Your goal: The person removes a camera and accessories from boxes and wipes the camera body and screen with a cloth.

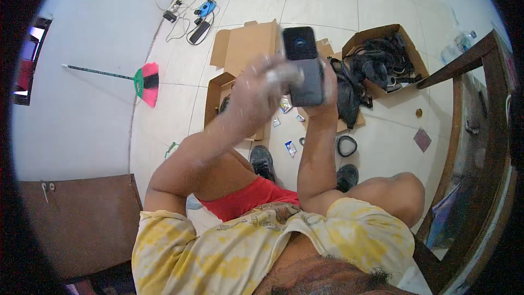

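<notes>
Black and grey, the phone stands out first in the head view; held up in the air before the wearer, over the tiled floor; its upper part dark with a small blue spot, the lower part greyer; right hand along its right edge, fingers closed round it, gripping; left hand just beside the left edge, badly blurred, partly overlapping the phone from where I stand; cannot tell whether those fingers are curled or straight, or touching.

Beyond the hands, on the floor: a flap-open carton; to the right, a box full of black gear; black bag beside it; small packet near a dark shoe; black ring by the other; far left, a pink-and-black broom.
</notes>
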Demonstrator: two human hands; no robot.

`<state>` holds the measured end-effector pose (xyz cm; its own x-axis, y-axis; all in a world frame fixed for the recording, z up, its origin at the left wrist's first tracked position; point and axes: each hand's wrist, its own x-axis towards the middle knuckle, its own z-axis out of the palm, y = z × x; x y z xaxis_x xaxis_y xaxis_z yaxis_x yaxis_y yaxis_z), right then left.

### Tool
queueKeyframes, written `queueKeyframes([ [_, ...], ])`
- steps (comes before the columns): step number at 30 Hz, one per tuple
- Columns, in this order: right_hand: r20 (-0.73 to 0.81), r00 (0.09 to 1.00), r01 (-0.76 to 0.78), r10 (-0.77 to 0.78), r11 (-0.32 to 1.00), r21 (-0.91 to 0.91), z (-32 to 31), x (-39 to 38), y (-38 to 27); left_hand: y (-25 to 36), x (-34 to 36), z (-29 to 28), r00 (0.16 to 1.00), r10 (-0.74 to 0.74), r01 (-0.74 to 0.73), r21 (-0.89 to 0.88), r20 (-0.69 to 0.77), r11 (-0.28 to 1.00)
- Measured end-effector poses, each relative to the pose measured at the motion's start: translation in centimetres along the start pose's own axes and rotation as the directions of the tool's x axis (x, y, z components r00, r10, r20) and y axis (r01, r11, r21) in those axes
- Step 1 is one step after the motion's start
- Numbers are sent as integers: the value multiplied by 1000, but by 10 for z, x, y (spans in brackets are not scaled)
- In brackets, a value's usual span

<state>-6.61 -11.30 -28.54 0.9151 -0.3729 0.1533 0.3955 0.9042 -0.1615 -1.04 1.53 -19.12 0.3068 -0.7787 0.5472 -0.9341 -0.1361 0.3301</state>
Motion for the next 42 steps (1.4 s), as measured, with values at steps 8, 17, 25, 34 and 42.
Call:
queueKeyframes([
  [8, -25, 999, -39, 38, 996, -79, 11, 10, -19, 19, 1, -4, 981, 191, -185, -126, 37, 975],
  [17, -146, 989, 1, -26, 986, -169, 28, 7, 5, -1, 19, -5, 998, -16, 20, 62, -65, 998],
  [25, -197, 979, 11, -44, 986, -165, 40, 5, 22, -1, 38, -4, 987, -113, 117, 31, -112, 993],
  [34, -282, 959, 49, 25, 966, 254, 10, 11, 17, -13, -12, 10, 972, 235, -232, 88, -23, 969],
  [42, -200, 979, 24, 30, 965, 260, 24, 9, 24, -9, 9, 8, 943, 332, -322, 213, -14, 923],
])
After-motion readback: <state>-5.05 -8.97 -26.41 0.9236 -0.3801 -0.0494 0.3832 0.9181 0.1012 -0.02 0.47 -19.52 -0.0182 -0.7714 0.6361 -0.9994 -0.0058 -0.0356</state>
